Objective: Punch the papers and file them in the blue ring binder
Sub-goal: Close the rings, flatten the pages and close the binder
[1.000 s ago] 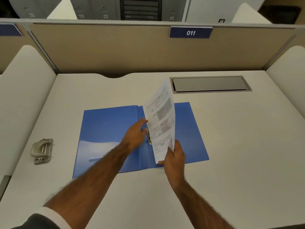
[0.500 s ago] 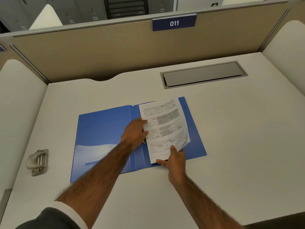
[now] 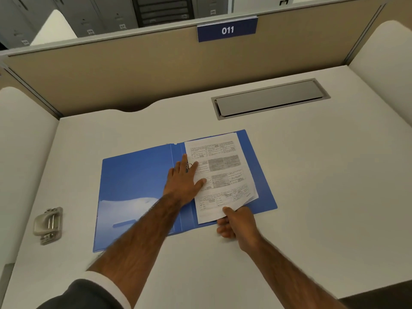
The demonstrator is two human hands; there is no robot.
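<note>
The papers (image 3: 223, 175) lay in the open blue ring binder (image 3: 133, 179), left hand (image 3: 182, 181) pressing them flat-fingered beside the rings (image 3: 189, 166), right hand (image 3: 236, 221) pinching their near edge; filing seemed nearly done, with closing the rings next.

This was an office, seen at a numbered cubicle desk. A beige fabric partition (image 3: 133, 70) closed the far side and carried a blue plate (image 3: 227, 30) marked 011. White curved dividers (image 3: 383, 70) stood at left and right. The white surface (image 3: 312, 175) had a grey metal cable hatch (image 3: 270, 99) set into it at far right. Beyond the partition stood grey metal cabinets (image 3: 95, 16) with small labels on their doors. Stationery lay on the surface: a hole punch (image 3: 48, 225) at near left, and an open blue ring binder (image 3: 133, 179) holding printed papers (image 3: 223, 175).
</note>
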